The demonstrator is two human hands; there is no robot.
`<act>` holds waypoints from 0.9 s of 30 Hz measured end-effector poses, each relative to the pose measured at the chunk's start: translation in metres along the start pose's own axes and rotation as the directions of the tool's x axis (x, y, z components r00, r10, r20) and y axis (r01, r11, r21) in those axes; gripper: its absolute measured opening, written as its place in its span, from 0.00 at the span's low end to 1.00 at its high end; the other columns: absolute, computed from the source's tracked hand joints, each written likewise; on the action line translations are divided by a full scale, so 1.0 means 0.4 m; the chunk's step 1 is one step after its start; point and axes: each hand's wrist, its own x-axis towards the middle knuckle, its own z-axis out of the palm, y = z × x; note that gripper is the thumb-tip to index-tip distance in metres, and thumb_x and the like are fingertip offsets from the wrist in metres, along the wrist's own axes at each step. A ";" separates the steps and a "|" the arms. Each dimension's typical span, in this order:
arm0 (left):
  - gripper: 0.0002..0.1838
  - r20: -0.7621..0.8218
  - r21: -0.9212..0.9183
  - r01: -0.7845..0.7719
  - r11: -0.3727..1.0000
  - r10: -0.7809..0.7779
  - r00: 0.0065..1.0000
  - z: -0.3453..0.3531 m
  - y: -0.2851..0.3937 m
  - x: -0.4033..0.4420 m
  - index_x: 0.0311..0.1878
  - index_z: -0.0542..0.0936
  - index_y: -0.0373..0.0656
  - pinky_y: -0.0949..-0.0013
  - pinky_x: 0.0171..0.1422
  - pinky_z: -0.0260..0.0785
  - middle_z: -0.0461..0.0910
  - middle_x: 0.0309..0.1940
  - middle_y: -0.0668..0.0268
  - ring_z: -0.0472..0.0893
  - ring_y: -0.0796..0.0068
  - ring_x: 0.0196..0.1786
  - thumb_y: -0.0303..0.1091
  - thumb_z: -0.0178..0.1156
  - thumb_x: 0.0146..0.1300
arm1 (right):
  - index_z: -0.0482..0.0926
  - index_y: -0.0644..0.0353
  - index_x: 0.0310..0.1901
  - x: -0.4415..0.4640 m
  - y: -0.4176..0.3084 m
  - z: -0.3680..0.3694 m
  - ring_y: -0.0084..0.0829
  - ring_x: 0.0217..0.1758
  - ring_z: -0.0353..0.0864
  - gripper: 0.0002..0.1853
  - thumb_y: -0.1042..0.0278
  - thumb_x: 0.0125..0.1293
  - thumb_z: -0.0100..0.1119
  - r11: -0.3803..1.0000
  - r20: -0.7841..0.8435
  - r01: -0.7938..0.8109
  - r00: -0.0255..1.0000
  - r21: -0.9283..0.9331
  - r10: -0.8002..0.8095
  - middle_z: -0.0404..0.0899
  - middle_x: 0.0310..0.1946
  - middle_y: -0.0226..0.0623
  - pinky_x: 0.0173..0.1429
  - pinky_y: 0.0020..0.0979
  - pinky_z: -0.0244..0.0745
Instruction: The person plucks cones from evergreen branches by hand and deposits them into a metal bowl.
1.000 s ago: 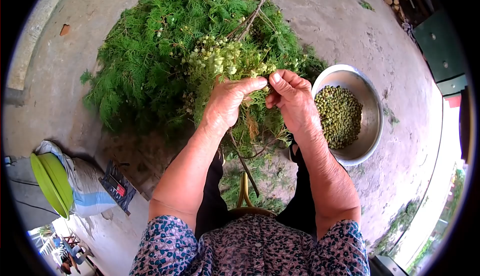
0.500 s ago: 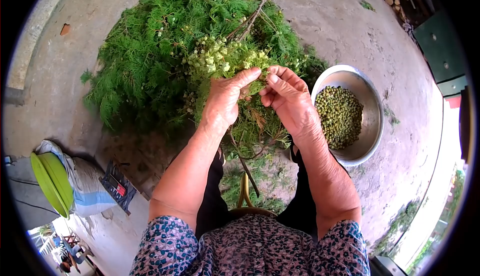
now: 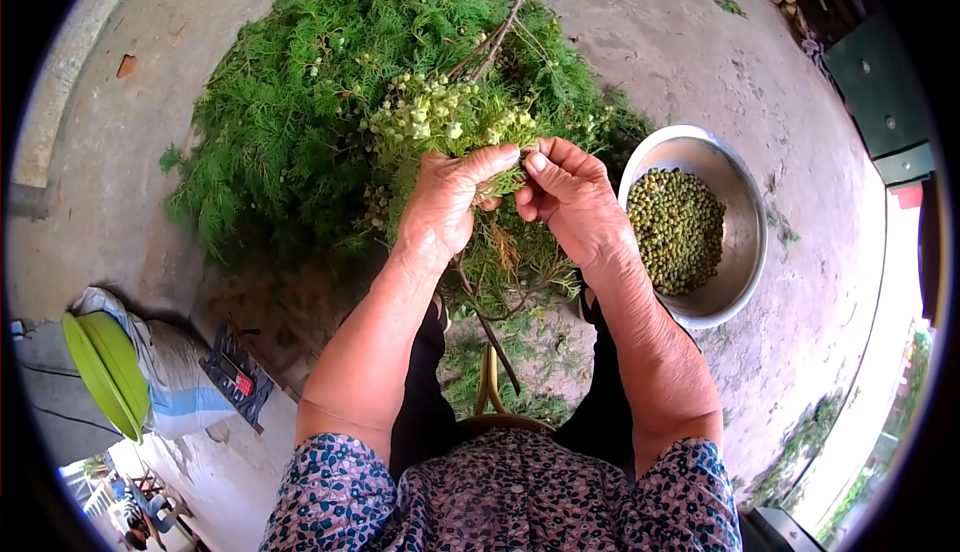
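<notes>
The L hand [image 3: 440, 202] is closed around a cone-bearing sprig [image 3: 430, 117], w/ the thumb lying on top and pointing to the R; most of the other fingers are hidden under the foliage; the R hand [image 3: 580, 197] is narrow, thumb and forefinger brought close together at the sprig's near edge, just beside the L thumb tip; whether a small cone is between them, I cannot tell b/c it is too small; the sprig is in front of the body, over the near side of a heap of green branches [image 3: 290, 102] on the floor [image 3: 680, 72].

As for handling, the sprig should be very light and its foliage soft and springy, so it would bend under the fingers; the woody twig is prob. the stiffer part, hence the better place for a firm hold, close to the cones; the pale cones look small, firm and knobby, maybe slightly sticky; each one is best taken at its base btwn. thumb and forefinger tips, b/c a pull on the leaves could tear them instead.

To the R of the R forearm stands a metal bowl [image 3: 742, 242], partly filled w/ loose green cones [image 3: 675, 237]; together these may be rather heavy and would roll if tipped, so the rim, held on 2 sides, seems the safest grip.
</notes>
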 end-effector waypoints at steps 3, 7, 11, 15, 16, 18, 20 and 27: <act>0.10 -0.068 0.002 0.010 1.000 -0.010 0.998 0.005 0.000 0.001 0.32 0.81 0.44 0.75 0.24 0.59 0.80 0.27 0.71 0.73 0.83 0.24 0.36 0.67 0.47 | 0.72 0.63 0.35 -0.002 -0.007 0.015 0.24 0.23 0.74 0.06 0.69 0.63 0.51 0.997 -0.069 0.012 0.998 0.070 -0.007 0.74 0.25 0.32 0.29 0.24 0.71; 0.09 -0.110 -0.013 0.098 0.995 -0.099 0.989 0.007 0.005 -0.003 0.34 0.79 0.42 0.78 0.25 0.62 0.79 0.27 0.69 0.76 0.80 0.27 0.34 0.64 0.50 | 0.71 0.63 0.38 0.007 -0.008 -0.008 0.26 0.26 0.75 0.07 0.69 0.63 0.51 0.962 -0.017 0.002 1.000 0.273 0.003 0.73 0.29 0.33 0.30 0.25 0.72; 0.09 -0.086 0.038 0.098 0.994 -0.094 0.992 0.007 -0.002 -0.002 0.34 0.79 0.43 0.78 0.25 0.61 0.79 0.28 0.70 0.75 0.81 0.27 0.34 0.64 0.49 | 0.74 0.62 0.38 0.009 0.005 -0.014 0.24 0.26 0.75 0.07 0.69 0.62 0.55 0.972 -0.061 0.034 0.998 0.234 -0.020 0.74 0.27 0.30 0.29 0.25 0.70; 0.11 -0.123 0.054 0.076 0.996 -0.069 0.990 0.020 0.001 -0.009 0.34 0.80 0.45 0.77 0.24 0.57 0.80 0.28 0.72 0.73 0.84 0.26 0.34 0.67 0.46 | 0.75 0.62 0.35 0.006 0.001 -0.010 0.22 0.25 0.73 0.06 0.68 0.60 0.57 0.978 -0.070 0.035 0.997 0.207 -0.021 0.75 0.25 0.29 0.27 0.23 0.68; 0.11 -0.123 0.054 0.076 0.996 -0.069 0.990 0.022 0.001 -0.009 0.34 0.80 0.45 0.77 0.24 0.57 0.80 0.28 0.72 0.73 0.84 0.26 0.34 0.67 0.46 | 0.76 0.62 0.34 0.006 0.001 -0.013 0.22 0.24 0.73 0.06 0.68 0.60 0.57 0.984 -0.072 0.053 0.997 0.167 -0.042 0.75 0.25 0.29 0.27 0.23 0.68; 0.12 -0.105 0.092 0.003 0.996 0.007 0.994 0.026 0.000 -0.009 0.35 0.79 0.45 0.81 0.20 0.56 0.80 0.28 0.73 0.73 0.86 0.24 0.32 0.67 0.45 | 0.75 0.63 0.34 0.009 0.007 -0.026 0.23 0.24 0.72 0.06 0.69 0.60 0.57 0.987 -0.072 0.054 0.996 0.151 -0.044 0.74 0.24 0.30 0.28 0.24 0.68; 0.12 -0.090 0.079 0.020 0.997 -0.013 0.996 0.026 0.000 -0.012 0.35 0.79 0.46 0.81 0.19 0.56 0.80 0.28 0.74 0.73 0.86 0.24 0.32 0.67 0.45 | 0.75 0.63 0.33 0.009 0.009 -0.028 0.23 0.24 0.72 0.06 0.69 0.60 0.56 0.989 -0.071 0.055 0.996 0.134 -0.046 0.74 0.23 0.30 0.28 0.25 0.69; 0.11 0.033 0.032 0.036 0.999 -0.037 0.999 0.028 0.020 -0.020 0.36 0.78 0.46 0.81 0.18 0.56 0.80 0.28 0.72 0.77 0.83 0.25 0.30 0.65 0.47 | 0.72 0.64 0.34 0.005 0.003 -0.020 0.25 0.23 0.71 0.06 0.69 0.63 0.52 0.942 -0.059 -0.070 0.994 0.329 0.094 0.73 0.26 0.32 0.27 0.27 0.68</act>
